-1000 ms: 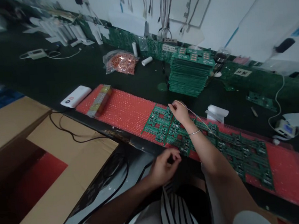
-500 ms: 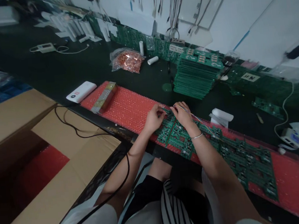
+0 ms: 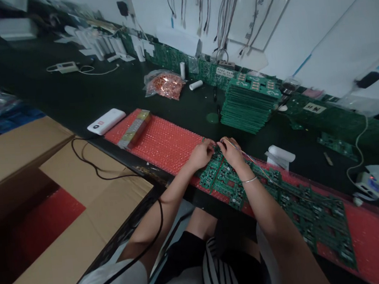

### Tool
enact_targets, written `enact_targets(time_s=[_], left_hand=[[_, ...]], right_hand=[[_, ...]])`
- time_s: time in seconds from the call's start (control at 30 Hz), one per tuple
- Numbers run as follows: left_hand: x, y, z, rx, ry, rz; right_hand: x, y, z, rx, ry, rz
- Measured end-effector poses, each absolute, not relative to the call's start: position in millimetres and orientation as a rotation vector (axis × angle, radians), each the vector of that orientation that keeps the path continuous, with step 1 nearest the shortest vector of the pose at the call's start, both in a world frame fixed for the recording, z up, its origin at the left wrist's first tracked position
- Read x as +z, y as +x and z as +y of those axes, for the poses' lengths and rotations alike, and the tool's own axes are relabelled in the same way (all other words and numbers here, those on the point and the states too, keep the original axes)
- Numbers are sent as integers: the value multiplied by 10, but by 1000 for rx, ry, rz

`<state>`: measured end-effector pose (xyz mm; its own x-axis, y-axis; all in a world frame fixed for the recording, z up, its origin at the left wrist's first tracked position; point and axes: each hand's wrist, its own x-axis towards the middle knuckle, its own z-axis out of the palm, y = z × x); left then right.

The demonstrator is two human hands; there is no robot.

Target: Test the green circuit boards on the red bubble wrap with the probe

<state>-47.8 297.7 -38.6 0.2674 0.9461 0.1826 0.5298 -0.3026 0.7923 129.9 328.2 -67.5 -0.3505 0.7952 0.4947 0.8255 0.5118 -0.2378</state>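
Observation:
Populated green circuit boards (image 3: 228, 180) lie on red bubble wrap (image 3: 169, 139) in front of me. Over their far left corner, my left hand (image 3: 202, 155) is closed in a pinch; whatever sits between its fingertips is too small to make out. Close beside it on the right, my right hand (image 3: 232, 152) is closed on a thin multi-coloured wire cable (image 3: 253, 160). The cable trails back over the right wrist and along the boards. More boards (image 3: 322, 223) continue to the right on the same wrap.
Behind the boards rises a tall stack of green circuit boards (image 3: 247, 103). A bag of copper-coloured parts (image 3: 166, 84) is further left. A taped bar-shaped bundle (image 3: 134, 129) and a white phone-like device (image 3: 106, 121) lie left. An open cardboard box (image 3: 115, 201) stands nearest my left arm.
The whole view has shifted slightly. My left hand stays pinched near the board's far corner, fingers turned a little; my right hand still holds the cable in about the same place.

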Motion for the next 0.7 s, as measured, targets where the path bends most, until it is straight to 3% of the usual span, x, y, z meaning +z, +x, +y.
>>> enact_targets(time_s=[0.23, 0.7], left_hand=[[-413, -455, 2999, 838, 2018, 1318], [-383, -424, 3029, 750, 2062, 1282]], right_hand=[[-666, 1261, 3248, -152, -1396, -2176], [-724, 1321, 3309, 141, -1410, -2115]])
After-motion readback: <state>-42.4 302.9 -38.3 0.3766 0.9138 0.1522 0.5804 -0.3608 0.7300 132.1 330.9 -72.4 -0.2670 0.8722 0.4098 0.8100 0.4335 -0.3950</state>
